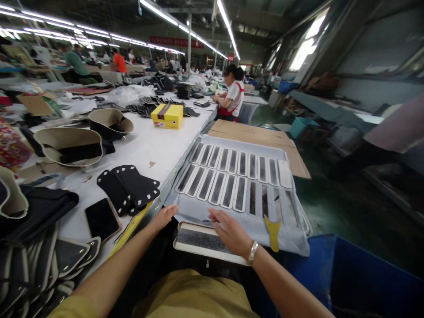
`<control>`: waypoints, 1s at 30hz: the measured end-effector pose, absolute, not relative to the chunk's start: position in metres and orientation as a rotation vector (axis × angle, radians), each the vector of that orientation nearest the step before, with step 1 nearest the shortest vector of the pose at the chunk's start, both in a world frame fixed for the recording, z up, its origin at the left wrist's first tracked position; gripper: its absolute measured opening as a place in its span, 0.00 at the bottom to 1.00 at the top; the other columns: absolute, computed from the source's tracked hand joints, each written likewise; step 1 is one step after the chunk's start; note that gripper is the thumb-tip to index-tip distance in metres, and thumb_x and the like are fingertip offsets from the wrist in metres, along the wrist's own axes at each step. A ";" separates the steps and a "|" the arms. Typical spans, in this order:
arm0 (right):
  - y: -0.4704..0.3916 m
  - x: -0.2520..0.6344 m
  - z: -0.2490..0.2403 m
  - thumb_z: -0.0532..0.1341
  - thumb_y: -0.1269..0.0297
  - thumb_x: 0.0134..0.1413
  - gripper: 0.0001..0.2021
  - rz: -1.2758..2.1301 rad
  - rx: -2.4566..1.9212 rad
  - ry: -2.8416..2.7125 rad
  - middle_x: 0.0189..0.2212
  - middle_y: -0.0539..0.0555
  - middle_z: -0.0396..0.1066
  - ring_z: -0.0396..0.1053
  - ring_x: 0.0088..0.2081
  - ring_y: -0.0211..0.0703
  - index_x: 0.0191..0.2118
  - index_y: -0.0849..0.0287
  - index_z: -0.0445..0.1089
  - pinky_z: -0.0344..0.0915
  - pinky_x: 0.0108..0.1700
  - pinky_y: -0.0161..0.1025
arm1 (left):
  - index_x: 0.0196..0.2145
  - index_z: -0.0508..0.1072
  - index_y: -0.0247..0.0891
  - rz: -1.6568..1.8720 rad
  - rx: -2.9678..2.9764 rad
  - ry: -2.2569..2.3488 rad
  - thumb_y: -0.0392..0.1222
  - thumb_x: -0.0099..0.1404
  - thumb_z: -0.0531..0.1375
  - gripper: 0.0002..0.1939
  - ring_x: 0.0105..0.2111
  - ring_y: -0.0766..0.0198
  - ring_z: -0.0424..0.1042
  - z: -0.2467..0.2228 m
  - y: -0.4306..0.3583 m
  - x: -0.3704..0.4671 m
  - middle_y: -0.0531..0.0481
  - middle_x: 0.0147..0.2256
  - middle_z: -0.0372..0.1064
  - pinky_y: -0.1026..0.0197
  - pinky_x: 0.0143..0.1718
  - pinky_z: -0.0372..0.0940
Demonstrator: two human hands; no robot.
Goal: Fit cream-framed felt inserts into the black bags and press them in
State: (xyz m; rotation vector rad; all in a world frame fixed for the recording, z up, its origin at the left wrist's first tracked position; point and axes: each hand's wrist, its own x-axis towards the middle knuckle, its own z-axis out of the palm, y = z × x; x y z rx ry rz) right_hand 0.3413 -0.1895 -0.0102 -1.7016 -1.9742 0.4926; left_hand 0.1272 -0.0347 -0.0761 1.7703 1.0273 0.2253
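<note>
White-edged panels (228,192) fill the upper row on the grey sheet (194,212); below, 6 lie placed, about 4 dark strips (265,201) uncovered. Right grip (228,229), loosely spread, over a larger panel (198,238); left grip (164,217) bunched (contents, cannot tell).

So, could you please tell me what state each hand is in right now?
Left hand: fingers partly curled; whether it holds anything cannot be told.
Right hand: open, nothing visible in it, beside the white-rimmed panel.
</note>
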 end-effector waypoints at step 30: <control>-0.247 0.431 -0.038 0.51 0.54 0.57 0.19 0.954 -1.854 -1.806 0.25 0.50 0.73 0.68 0.29 0.41 0.30 0.59 0.75 0.63 0.34 0.34 | 0.42 0.76 0.34 -0.145 2.049 0.475 0.50 0.62 0.54 0.20 0.37 0.60 0.71 -0.042 -0.038 0.140 0.50 0.39 0.75 0.67 0.39 0.61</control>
